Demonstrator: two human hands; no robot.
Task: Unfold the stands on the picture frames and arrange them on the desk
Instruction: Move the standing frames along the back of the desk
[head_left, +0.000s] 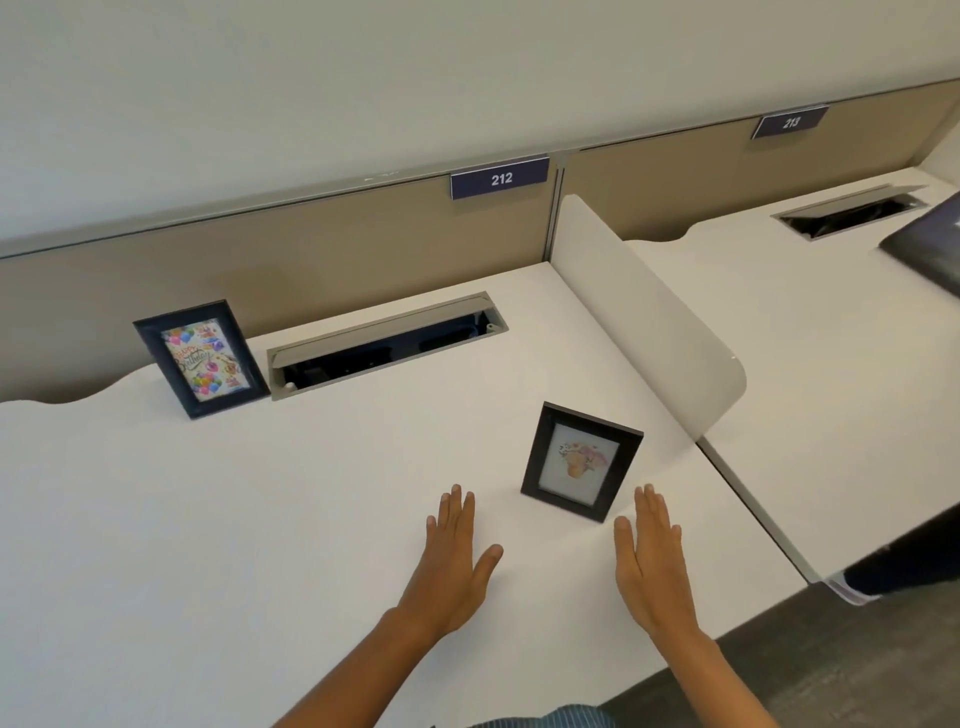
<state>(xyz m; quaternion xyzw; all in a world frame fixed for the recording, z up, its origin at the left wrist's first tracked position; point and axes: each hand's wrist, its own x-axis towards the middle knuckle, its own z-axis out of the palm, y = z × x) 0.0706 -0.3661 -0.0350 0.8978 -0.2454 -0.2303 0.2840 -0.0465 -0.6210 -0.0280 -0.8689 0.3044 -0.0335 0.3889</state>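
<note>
Two black picture frames stand upright on the white desk (311, 493). The frame with a birthday card (201, 359) is at the back left, close to the beige partition. The frame with a flower picture (582, 462) stands nearer, right of centre. My left hand (454, 561) lies flat on the desk, just left of and in front of the flower frame, fingers extended and holding nothing. My right hand (649, 561) lies flat just right of that frame, also free of it. Neither hand touches a frame.
An open cable tray slot (387, 345) is cut into the desk behind the frames. A white rounded divider (654, 322) separates this desk from the neighbouring desk (831, 338). Labels 212 (500, 178) and 213 (789, 122) hang on the partition. The desk's front edge runs near my right forearm.
</note>
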